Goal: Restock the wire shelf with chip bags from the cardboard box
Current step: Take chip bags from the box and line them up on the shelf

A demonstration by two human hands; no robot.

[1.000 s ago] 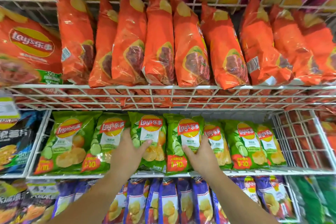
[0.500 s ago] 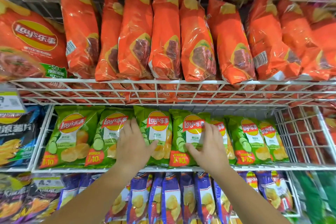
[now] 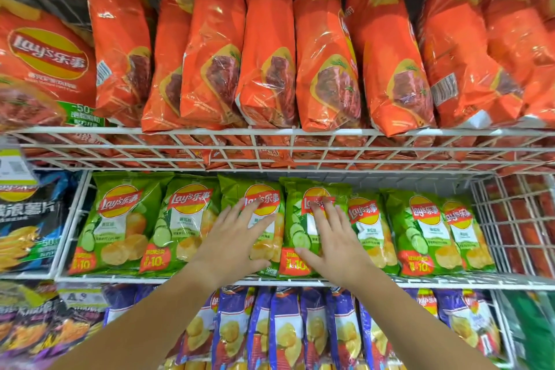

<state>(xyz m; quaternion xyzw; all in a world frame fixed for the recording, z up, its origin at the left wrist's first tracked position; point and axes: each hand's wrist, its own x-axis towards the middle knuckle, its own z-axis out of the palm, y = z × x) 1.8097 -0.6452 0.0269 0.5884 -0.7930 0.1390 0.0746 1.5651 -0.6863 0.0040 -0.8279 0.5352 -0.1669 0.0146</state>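
Observation:
Several green chip bags stand upright in a row in the middle wire shelf (image 3: 210, 281). My left hand (image 3: 234, 237) lies flat with spread fingers on the third green bag (image 3: 261, 189). My right hand (image 3: 333, 237) presses flat on the fourth green bag (image 3: 294, 216) beside it. Both hands have straight fingers and hold nothing. The cardboard box is not in view.
Orange chip bags (image 3: 267, 54) fill the wire shelf above. Purple bags (image 3: 285, 327) stand in the shelf below. Dark bags (image 3: 27, 234) sit at the left behind a price tag (image 3: 15, 165). The green row's right end (image 3: 516, 225) shows bare wire mesh.
Both hands slid upward on the green bags, from their lower halves to the logos, with fingers spreading flatter. The camera has moved closer to the shelf.

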